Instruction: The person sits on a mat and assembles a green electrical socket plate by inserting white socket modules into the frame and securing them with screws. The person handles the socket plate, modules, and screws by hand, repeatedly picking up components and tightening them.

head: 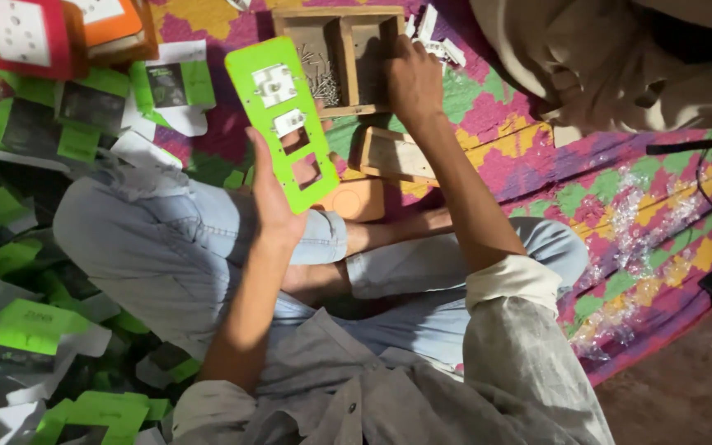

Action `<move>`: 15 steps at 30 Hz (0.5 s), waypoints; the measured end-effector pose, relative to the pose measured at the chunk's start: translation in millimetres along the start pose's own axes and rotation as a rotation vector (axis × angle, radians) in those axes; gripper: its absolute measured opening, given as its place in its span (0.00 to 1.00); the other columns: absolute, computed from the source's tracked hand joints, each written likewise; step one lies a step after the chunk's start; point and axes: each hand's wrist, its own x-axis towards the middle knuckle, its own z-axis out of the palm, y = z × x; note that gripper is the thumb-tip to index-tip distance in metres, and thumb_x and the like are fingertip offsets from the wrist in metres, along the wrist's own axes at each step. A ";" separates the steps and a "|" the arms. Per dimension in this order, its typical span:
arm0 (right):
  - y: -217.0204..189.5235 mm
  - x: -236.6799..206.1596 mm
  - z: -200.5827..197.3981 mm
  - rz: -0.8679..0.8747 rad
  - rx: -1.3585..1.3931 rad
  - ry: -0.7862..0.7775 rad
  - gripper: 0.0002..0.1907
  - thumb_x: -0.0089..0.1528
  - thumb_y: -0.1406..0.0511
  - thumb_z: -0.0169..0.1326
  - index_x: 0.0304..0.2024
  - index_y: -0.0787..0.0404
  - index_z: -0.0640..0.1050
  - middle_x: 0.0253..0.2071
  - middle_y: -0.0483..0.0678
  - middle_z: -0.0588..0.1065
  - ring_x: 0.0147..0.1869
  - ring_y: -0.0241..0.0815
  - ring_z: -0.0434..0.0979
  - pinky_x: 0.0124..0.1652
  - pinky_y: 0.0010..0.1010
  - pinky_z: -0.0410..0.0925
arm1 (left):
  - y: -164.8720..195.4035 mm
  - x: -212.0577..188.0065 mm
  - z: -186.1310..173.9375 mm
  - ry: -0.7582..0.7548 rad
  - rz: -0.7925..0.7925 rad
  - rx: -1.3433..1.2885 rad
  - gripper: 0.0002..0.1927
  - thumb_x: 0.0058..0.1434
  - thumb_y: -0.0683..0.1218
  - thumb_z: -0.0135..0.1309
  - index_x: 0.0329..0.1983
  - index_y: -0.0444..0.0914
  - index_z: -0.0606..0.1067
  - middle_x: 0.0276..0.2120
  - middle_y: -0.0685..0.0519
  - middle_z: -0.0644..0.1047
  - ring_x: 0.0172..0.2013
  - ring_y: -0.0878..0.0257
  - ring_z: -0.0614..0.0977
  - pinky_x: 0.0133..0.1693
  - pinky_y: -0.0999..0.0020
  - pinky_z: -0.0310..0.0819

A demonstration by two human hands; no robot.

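The person sits cross-legged on a patterned mat (529,156). The left hand (272,202) is closed on the near edge of a green plate (283,124), thumb in front and fingers behind, holding it upright over the lap; two white switch parts (276,85) sit in its far cut-outs, the near ones open. The right hand (412,81) reaches into the right compartment of a wooden tray (341,58) on the mat beyond the knees; whether it has closed on anything cannot be told. Small screws (320,81) lie in the left compartment.

The plate looks thin, light and fairly stiff (likely plastic), best held by its edges, clear of the cut-outs. A pile of green-and-white cards (35,330) covers the mat at left.
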 end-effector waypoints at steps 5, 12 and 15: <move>-3.5 4.4 -3.5 -0.040 0.008 -0.035 0.09 0.53 0.72 0.60 0.35 0.57 0.85 0.49 0.53 0.76 0.54 0.51 0.76 0.52 0.46 0.70 | 4.7 -1.2 -2.8 0.022 -0.045 -0.035 0.40 0.72 0.70 0.32 0.74 0.39 0.63 0.67 0.48 0.71 0.59 0.55 0.76 0.53 0.53 0.79; -11.7 7.9 -8.2 -0.156 -0.139 -0.133 0.04 0.54 0.71 0.60 0.32 0.61 0.83 0.46 0.53 0.77 0.53 0.49 0.77 0.49 0.42 0.71 | 2.8 -5.1 -5.3 -0.022 -0.094 -0.037 0.41 0.73 0.72 0.33 0.72 0.36 0.65 0.59 0.43 0.75 0.46 0.50 0.80 0.46 0.55 0.79; -11.8 6.5 -7.5 -0.160 -0.159 -0.193 0.03 0.55 0.71 0.59 0.30 0.61 0.82 0.47 0.51 0.77 0.52 0.47 0.77 0.47 0.39 0.73 | 1.0 -5.4 -5.3 -0.002 -0.090 -0.045 0.41 0.71 0.72 0.35 0.72 0.37 0.65 0.59 0.43 0.75 0.45 0.52 0.81 0.46 0.56 0.79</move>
